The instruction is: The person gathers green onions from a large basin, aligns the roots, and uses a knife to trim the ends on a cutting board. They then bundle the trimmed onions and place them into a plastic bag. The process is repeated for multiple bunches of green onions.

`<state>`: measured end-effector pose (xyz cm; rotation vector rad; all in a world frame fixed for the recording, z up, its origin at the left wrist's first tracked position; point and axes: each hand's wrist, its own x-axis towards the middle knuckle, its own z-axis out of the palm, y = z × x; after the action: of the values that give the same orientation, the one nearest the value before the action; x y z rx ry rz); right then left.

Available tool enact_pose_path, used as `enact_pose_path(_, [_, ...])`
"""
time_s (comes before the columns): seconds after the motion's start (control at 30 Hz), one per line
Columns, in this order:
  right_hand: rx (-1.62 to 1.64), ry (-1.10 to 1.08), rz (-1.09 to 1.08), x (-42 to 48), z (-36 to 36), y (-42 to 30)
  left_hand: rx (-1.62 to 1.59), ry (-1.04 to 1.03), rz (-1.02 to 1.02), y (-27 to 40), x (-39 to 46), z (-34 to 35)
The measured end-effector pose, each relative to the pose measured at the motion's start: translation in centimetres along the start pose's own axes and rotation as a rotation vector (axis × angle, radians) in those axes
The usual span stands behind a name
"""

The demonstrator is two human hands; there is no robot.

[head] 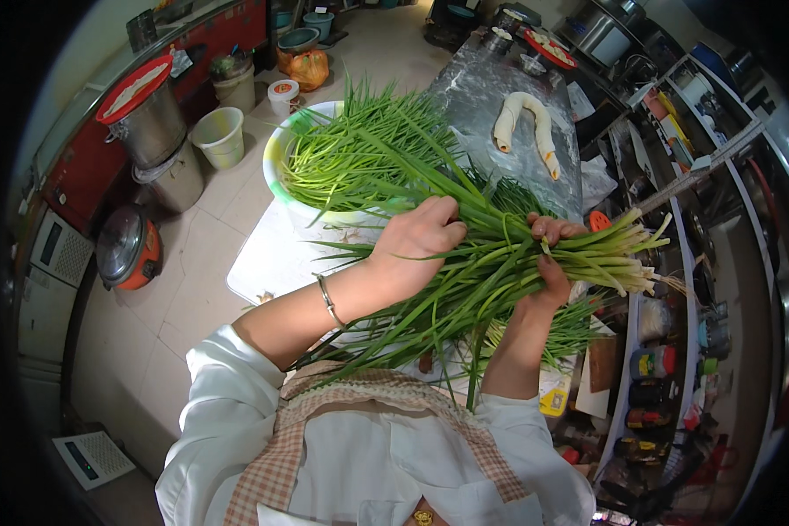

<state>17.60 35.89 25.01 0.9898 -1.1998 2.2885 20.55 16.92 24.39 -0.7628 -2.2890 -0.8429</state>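
Observation:
My right hand (552,269) grips a bunch of green onions (500,243) near its pale root ends, thumb on the near side. The roots point right and the long leaves fan out leftward over my forearms. Curled among the leaves at the bunch's middle, my left hand (421,240) closes on some of them; its fingertips are partly hidden. Behind the bunch, a pale tub (277,158) is heaped with more thin green onions (368,144). Loose green onions (572,329) also lie beneath my right forearm, on a surface mostly covered from view.
A dark marbled table (460,79) bears a bent dough roll (526,108). Crowded shelves (684,217) run along the right. On the left floor stand a rice cooker (128,246), an open bucket (219,138) and a metal pot (148,125) topped by a red tray (135,89).

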Motion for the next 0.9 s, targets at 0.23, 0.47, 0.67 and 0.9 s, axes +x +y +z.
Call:
enact_pose_path(0.23, [-0.015, 0.035, 0.043, -0.5, 0.5, 0.2, -1.055, -0.221, -0.529, 1.0, 1.0, -1.4])
enact_pose_path(0.47, [-0.013, -0.012, 0.065, -0.6, 1.1, 0.8, -1.135, -0.096, -0.429, 1.7, 0.7, 0.2])
enact_pose_path(0.67, [0.234, 0.255, -0.050, 0.1, -5.1, -0.5, -1.052, -0.061, -0.575, 0.0, -0.5, -5.3])
enact_pose_path(0.9, [0.319, 0.333, -0.145, 0.8, -3.4, -2.0, -0.247, -0.551, -0.436, -7.5, -4.9, -2.5])
